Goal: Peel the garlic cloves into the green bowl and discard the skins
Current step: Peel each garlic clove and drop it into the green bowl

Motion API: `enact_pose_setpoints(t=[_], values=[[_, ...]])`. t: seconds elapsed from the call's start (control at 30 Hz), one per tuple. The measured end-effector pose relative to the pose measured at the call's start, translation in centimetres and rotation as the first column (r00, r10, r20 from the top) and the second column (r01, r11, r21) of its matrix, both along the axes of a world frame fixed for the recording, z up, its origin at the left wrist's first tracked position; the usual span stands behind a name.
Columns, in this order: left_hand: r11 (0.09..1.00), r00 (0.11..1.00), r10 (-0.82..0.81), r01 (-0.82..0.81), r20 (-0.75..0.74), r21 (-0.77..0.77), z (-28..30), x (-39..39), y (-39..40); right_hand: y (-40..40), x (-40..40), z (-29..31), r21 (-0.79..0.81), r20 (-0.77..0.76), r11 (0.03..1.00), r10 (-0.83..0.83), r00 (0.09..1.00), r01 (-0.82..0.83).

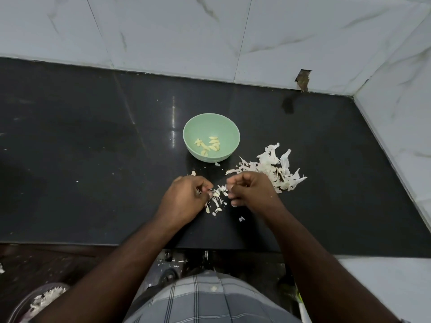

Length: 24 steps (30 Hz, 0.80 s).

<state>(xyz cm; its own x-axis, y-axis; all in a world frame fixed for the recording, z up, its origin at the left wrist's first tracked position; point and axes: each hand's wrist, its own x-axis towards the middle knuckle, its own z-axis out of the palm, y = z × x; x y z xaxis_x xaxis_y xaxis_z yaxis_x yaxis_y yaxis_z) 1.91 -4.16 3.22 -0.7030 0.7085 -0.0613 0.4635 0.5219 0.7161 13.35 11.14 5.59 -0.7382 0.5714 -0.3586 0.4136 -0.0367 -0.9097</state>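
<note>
Checked grey cloth [205, 297] is seen nearest the camera, at the person's waist. At lower left, on the floor side, a round container [28, 301] holding white skins is partly visible. Both forearms are extended over the black stone counter [81, 159]. The left hand [184, 197] is curled, its fingertips pinched on something small, not clearly resolved. The right hand [251, 190] is likewise curled with fingers drawn together; what it grips, if anything, cannot be told. Between and just below the two hands small skin scraps [218, 201] are scattered on the counter, with what appear to be one or two cloves among them. To the right of the right hand, a larger pile of garlic skins [277, 169] is spread out, touching the hand's far side. Beyond the hands, the green bowl [224, 127] stands upright, with several peeled garlic cloves [208, 145] lying in its bottom. Farthest back, white marbled wall tiles [186, 31] meet the counter; a chipped hole [302, 81] is noted at the tile base.
</note>
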Motion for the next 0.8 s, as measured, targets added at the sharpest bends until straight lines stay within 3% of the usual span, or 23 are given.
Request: enact_pose_setpoints(t=[0.1, 0.2, 0.33, 0.4, 0.47, 0.63, 0.8], values=[[0.996, 0.983, -0.064, 0.053, -0.173, -0.071, -0.5, 0.7, 0.6, -1.1, 1.3, -0.6, -0.223, 0.037, 0.975, 0.010, 0.999, -0.002], [0.988, 0.942, -0.123, 0.087, -0.313, -0.127, -1.0, 1.1, 1.0, -1.6, 2.2, -1.6, -0.251, 0.068, 0.968, 0.034, 0.997, -0.016], [0.985, 0.938, -0.120, 0.071, -0.327, -0.159, -0.9, 1.5, 1.3, -0.2, 2.9, -2.8, 0.134, -0.027, 0.981, -0.136, 0.990, 0.138], [0.985, 0.943, -0.110, 0.060, -0.313, -0.165, -0.7, 1.6, 1.4, 0.5, 3.1, -2.5, 0.244, -0.063, 0.959, -0.136, 0.989, 0.147], [0.988, 0.955, -0.083, 0.040, -0.286, -0.152, -0.7, 1.5, 1.4, 0.5, 3.1, -2.4, 0.336, -0.053, 0.940, -0.040, 0.998, 0.056], [0.997, 0.977, 0.006, -0.021, -0.211, -0.069, -0.6, 1.2, 1.0, -1.1, 2.1, -2.4, 0.532, 0.171, 0.780, 0.281, 0.944, -0.329], [0.995, 0.985, 0.082, -0.089, -0.154, -0.037, -0.2, 1.2, 0.5, -1.9, 1.5, -3.7, 0.632, 0.303, 0.632, 0.331, 0.893, -0.449]])
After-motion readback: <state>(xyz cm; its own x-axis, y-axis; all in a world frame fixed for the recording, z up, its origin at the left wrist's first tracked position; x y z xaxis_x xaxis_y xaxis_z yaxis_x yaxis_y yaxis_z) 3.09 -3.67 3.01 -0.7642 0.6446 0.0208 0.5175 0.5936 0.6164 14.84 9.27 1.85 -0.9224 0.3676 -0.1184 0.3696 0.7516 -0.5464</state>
